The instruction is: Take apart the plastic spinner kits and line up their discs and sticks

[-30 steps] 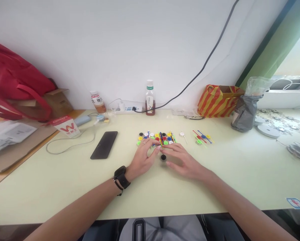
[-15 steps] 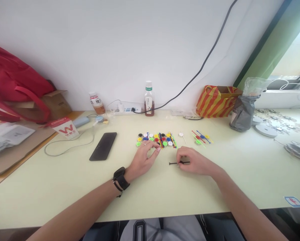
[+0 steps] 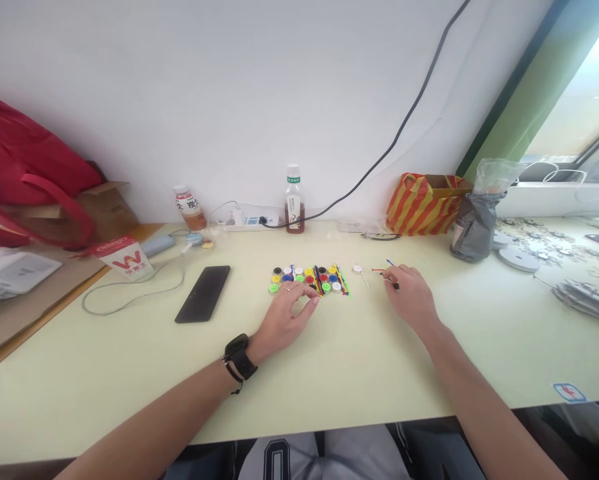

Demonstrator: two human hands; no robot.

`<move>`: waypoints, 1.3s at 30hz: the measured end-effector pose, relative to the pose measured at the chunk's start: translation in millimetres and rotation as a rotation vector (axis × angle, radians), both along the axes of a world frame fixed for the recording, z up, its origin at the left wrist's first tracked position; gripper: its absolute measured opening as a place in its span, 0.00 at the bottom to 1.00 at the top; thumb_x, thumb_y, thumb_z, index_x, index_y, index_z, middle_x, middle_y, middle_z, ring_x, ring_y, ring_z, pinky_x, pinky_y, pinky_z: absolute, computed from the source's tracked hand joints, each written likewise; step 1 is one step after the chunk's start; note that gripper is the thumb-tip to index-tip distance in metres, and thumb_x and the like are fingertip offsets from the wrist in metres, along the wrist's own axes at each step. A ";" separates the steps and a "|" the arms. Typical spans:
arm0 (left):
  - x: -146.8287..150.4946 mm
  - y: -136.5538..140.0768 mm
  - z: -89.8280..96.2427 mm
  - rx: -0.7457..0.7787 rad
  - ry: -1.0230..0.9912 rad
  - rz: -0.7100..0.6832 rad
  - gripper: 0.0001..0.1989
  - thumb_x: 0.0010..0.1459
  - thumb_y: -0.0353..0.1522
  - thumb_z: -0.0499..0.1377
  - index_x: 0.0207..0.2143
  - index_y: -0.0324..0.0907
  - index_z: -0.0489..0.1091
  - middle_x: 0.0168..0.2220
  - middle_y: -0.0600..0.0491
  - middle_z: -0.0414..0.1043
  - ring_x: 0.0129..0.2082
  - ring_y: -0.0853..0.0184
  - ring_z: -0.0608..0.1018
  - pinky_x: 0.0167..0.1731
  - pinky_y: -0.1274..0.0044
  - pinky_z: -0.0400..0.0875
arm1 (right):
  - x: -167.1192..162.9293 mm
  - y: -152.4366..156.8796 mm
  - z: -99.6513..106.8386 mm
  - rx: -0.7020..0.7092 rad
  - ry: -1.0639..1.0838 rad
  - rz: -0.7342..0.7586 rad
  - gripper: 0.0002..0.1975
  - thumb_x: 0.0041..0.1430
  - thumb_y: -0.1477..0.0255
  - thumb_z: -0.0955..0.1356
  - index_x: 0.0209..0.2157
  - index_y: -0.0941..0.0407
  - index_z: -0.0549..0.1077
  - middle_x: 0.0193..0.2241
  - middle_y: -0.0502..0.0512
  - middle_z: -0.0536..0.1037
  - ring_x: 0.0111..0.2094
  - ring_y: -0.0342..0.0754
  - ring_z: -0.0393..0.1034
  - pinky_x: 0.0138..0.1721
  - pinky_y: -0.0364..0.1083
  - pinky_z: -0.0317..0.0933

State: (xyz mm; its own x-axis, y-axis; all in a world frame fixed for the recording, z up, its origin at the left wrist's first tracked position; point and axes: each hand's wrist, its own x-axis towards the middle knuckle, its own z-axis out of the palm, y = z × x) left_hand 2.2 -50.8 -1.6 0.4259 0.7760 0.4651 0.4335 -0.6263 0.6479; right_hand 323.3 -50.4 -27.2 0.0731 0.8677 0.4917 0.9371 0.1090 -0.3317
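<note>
My left hand (image 3: 287, 310) rests at the near edge of the rows of small coloured discs (image 3: 299, 271), its thumb and forefinger slightly apart and nothing between them; it hides part of the rows. Thin coloured plastic arrows (image 3: 343, 280) lie among and beside the discs. My right hand (image 3: 410, 293) is closed in a pinch on a small black arrow spinner (image 3: 396, 285), mostly hidden by the fingers. Beneath and behind that hand lie assembled spinners, of which a blue arrow tip (image 3: 389, 262) and a red one (image 3: 378, 271) show. Left of them lies a white spinner (image 3: 358, 269).
A black phone (image 3: 202, 294) lies left of the discs. Along the wall stand a tea bottle (image 3: 294, 200), a power strip (image 3: 252, 219) and a striped bag (image 3: 419, 205). A grey bag (image 3: 474, 227) and stacked white discs (image 3: 519, 259) are at the right.
My right hand has moved right and away from me with the black spinner, from the bare table to the coloured spinners. My left hand has stayed by the discs. The view has shifted slightly.
</note>
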 end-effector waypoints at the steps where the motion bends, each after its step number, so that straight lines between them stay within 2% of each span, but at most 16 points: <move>1: 0.0 -0.1 -0.2 -0.001 0.001 -0.001 0.05 0.69 0.32 0.57 0.40 0.46 0.73 0.40 0.53 0.76 0.45 0.62 0.75 0.49 0.68 0.68 | -4.5 -0.5 -1.0 0.002 0.005 0.047 0.06 0.62 0.74 0.65 0.36 0.52 0.74 0.35 0.56 0.78 0.41 0.55 0.71 0.42 0.52 0.64; 5: 0.1 -0.6 -0.5 -0.023 0.009 -0.010 0.06 0.70 0.32 0.57 0.41 0.46 0.74 0.42 0.52 0.77 0.47 0.61 0.75 0.51 0.67 0.68 | -21.5 -3.0 -6.1 -0.069 -0.057 0.199 0.09 0.64 0.71 0.65 0.40 0.52 0.78 0.43 0.58 0.79 0.49 0.57 0.71 0.49 0.53 0.64; 8: 0.3 -0.9 0.0 -0.036 0.012 -0.019 0.06 0.70 0.34 0.56 0.41 0.46 0.74 0.42 0.51 0.77 0.47 0.60 0.76 0.51 0.66 0.68 | -25.8 -2.9 -10.4 -0.135 -0.094 0.197 0.09 0.64 0.70 0.65 0.39 0.54 0.78 0.45 0.59 0.79 0.51 0.59 0.70 0.52 0.55 0.64; 11: 0.4 -1.7 0.9 -0.045 0.012 -0.034 0.07 0.70 0.35 0.56 0.41 0.46 0.74 0.43 0.51 0.78 0.47 0.59 0.76 0.50 0.65 0.69 | -23.0 -0.9 -13.4 -0.136 -0.064 0.159 0.08 0.63 0.68 0.67 0.39 0.55 0.77 0.45 0.61 0.79 0.50 0.60 0.71 0.52 0.56 0.65; 15: 0.3 -2.5 1.0 -0.045 0.015 -0.039 0.07 0.70 0.34 0.57 0.41 0.47 0.75 0.43 0.51 0.78 0.48 0.59 0.76 0.50 0.66 0.68 | -15.7 2.9 -14.7 -0.078 0.042 0.123 0.09 0.63 0.69 0.66 0.42 0.56 0.77 0.45 0.63 0.78 0.47 0.59 0.73 0.51 0.57 0.67; 19: 0.4 -2.0 -0.2 -0.024 0.009 -0.045 0.06 0.70 0.34 0.57 0.41 0.46 0.74 0.42 0.51 0.78 0.47 0.60 0.77 0.51 0.66 0.68 | -10.8 5.2 -11.0 0.016 0.257 0.120 0.13 0.64 0.70 0.65 0.46 0.57 0.77 0.47 0.63 0.77 0.39 0.54 0.75 0.46 0.57 0.71; 23: 0.7 -1.9 0.1 -0.010 0.005 -0.054 0.06 0.70 0.34 0.57 0.40 0.46 0.74 0.41 0.51 0.78 0.46 0.60 0.77 0.51 0.66 0.68 | -12.0 2.6 0.6 0.131 0.406 0.172 0.14 0.63 0.67 0.68 0.48 0.55 0.78 0.48 0.61 0.77 0.38 0.53 0.76 0.44 0.55 0.73; 28: 0.5 -2.9 1.9 -0.010 0.004 -0.059 0.06 0.70 0.33 0.57 0.40 0.45 0.74 0.41 0.52 0.78 0.46 0.60 0.77 0.51 0.66 0.68 | -21.6 -6.3 18.4 0.217 0.442 0.184 0.12 0.67 0.63 0.67 0.44 0.53 0.80 0.44 0.58 0.79 0.35 0.51 0.76 0.44 0.53 0.72; 32: 0.4 -3.2 1.9 -0.007 0.002 -0.062 0.05 0.69 0.33 0.57 0.40 0.45 0.74 0.41 0.52 0.78 0.46 0.60 0.77 0.51 0.66 0.68 | -26.1 -11.4 27.7 0.261 0.477 0.135 0.14 0.68 0.60 0.66 0.42 0.53 0.80 0.40 0.59 0.80 0.36 0.52 0.75 0.42 0.53 0.72; 35: 0.2 -3.0 1.6 -0.010 0.000 -0.064 0.06 0.70 0.33 0.57 0.40 0.46 0.74 0.41 0.52 0.78 0.45 0.61 0.77 0.50 0.67 0.68 | -24.8 -12.3 30.4 0.321 0.511 0.100 0.16 0.68 0.57 0.66 0.42 0.53 0.80 0.43 0.61 0.80 0.41 0.55 0.76 0.43 0.53 0.72; 39: 0.3 -2.6 1.3 -0.008 -0.002 -0.067 0.05 0.69 0.33 0.57 0.40 0.46 0.74 0.40 0.52 0.78 0.44 0.61 0.77 0.50 0.67 0.69 | -21.4 -10.2 26.6 0.281 0.586 0.080 0.17 0.69 0.55 0.64 0.44 0.53 0.77 0.42 0.60 0.81 0.42 0.55 0.77 0.44 0.53 0.72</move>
